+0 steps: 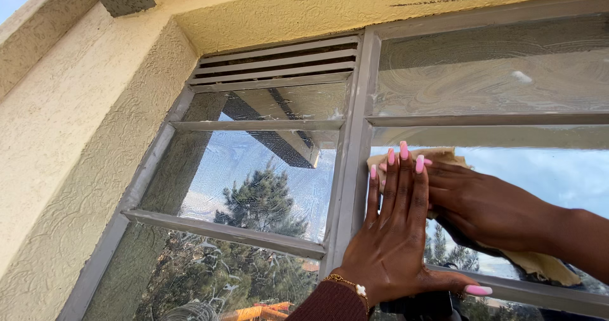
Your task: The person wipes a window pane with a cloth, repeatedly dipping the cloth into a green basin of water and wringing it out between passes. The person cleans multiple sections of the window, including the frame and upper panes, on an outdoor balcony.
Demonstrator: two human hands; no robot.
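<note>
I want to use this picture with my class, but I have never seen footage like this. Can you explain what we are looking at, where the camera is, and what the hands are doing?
There is no machine here, only one picture, taken by a camera worn on a person's head, looking at that person's own two hands. They are raised to a grey-framed window set in a rough yellow wall. The left hand, with pink nails and a gold bracelet, lies flat and open against the window beside the upright middle bar of the frame. The right hand presses a yellowish cloth onto the glass. The panes show soapy smears and reflect trees and sky. A slatted vent sits above the left pane.
</note>
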